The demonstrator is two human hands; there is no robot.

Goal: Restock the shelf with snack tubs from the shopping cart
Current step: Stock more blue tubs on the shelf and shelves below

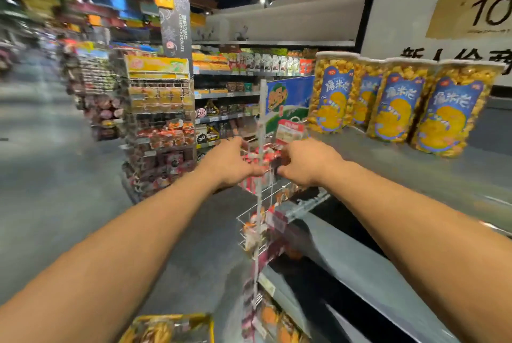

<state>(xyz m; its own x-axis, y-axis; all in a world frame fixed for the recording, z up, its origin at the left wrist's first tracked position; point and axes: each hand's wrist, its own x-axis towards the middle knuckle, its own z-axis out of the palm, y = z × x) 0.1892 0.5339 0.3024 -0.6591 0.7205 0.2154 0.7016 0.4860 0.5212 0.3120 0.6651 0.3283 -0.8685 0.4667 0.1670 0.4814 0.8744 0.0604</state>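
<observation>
A yellow-rimmed pack [171, 329] of snacks sits blurred at the very bottom of the view, and above it two bare forearms reach forward to a white wire rack [259, 205] hanging at the left front corner of the grey shelf [415, 171]. The left grip [232, 162] and the right grip [304, 162] lie close together at the rack with fingers curled, but blur hides whether they are clenched on its wire or on nothing. Four snack tubs [399, 104] of yellow popcorn with blue labels stand upright, side by side, along the shelf's back edge, well apart from both grips.
</observation>
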